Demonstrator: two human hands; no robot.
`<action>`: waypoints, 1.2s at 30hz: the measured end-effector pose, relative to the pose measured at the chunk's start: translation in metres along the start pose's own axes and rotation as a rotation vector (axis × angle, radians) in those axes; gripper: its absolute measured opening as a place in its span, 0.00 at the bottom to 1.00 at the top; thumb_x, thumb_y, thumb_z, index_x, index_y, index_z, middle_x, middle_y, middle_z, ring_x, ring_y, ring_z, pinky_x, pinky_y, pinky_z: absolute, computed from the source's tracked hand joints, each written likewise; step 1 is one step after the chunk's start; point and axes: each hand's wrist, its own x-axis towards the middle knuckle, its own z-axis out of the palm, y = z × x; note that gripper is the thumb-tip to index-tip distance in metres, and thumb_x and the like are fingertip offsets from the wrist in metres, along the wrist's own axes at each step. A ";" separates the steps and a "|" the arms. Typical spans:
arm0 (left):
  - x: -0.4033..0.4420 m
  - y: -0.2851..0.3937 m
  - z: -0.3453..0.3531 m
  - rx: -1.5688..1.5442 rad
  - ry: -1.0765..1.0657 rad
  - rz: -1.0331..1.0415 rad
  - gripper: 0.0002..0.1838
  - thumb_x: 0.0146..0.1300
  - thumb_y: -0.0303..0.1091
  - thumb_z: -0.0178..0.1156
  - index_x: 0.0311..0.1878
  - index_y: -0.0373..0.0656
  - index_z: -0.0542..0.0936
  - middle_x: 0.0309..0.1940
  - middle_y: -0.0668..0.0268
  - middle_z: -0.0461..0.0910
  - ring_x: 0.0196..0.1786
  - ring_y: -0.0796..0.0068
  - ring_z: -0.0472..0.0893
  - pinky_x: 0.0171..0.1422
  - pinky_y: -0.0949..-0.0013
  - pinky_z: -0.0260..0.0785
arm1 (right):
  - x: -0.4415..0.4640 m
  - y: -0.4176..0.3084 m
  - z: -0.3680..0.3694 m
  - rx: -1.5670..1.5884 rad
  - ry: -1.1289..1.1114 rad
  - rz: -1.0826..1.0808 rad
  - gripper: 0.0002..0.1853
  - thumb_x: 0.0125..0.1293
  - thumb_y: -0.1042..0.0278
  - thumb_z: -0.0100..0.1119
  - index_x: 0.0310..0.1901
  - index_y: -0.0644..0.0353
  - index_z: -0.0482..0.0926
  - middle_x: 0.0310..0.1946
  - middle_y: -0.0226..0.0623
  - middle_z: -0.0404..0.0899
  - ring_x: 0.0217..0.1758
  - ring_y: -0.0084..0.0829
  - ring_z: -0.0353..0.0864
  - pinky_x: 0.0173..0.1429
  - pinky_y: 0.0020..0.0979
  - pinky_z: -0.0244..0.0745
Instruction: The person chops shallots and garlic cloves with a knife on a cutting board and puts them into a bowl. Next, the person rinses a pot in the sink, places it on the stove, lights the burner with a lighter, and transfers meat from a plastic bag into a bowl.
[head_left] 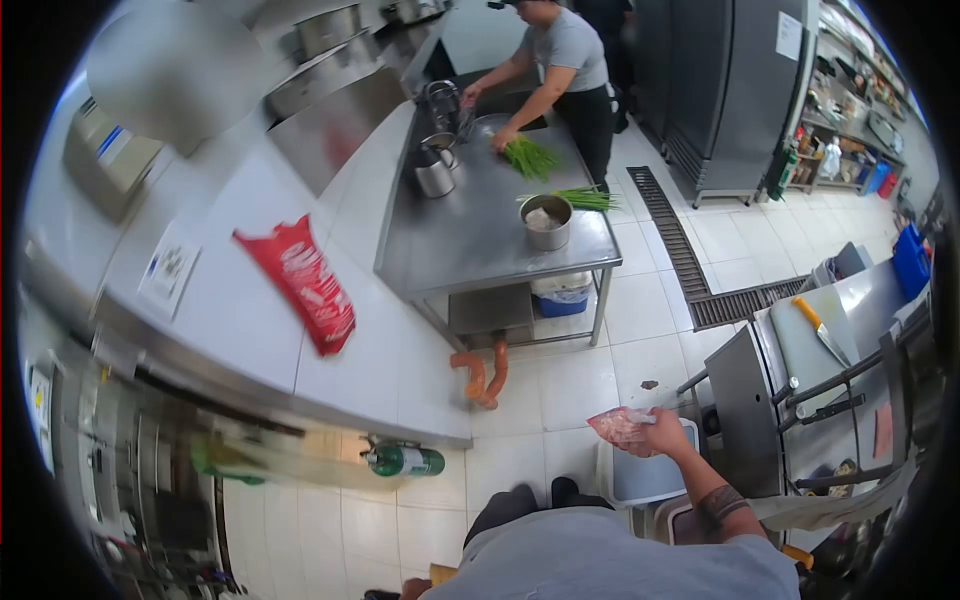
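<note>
My right hand [663, 433] grips a clear plastic bag [618, 428] of pinkish pieces that look like raw meat. The bag is held in the air beside and above a pale rectangular bin [655, 482]. Only a bit of my left hand [415, 588] shows at the bottom edge, next to a small yellowish object [441, 573]. Its fingers are hidden, so I cannot see what it holds, if anything.
A red bag [305, 285] lies on the white counter at left. Ahead, a co-worker [565, 60] handles green stalks [530, 157] on a steel table [470, 240]. A yellow-handled knife [820, 328] rests on a board at right. A green cylinder [403, 459] lies below the counter.
</note>
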 end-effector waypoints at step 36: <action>0.462 1.042 -0.634 0.054 -0.156 0.888 0.14 0.74 0.40 0.66 0.50 0.37 0.86 0.38 0.60 0.89 0.42 0.71 0.87 0.52 0.65 0.79 | 0.218 0.173 -0.478 1.551 1.693 0.382 0.05 0.76 0.72 0.61 0.47 0.63 0.79 0.38 0.37 0.82 0.38 0.32 0.83 0.45 0.37 0.80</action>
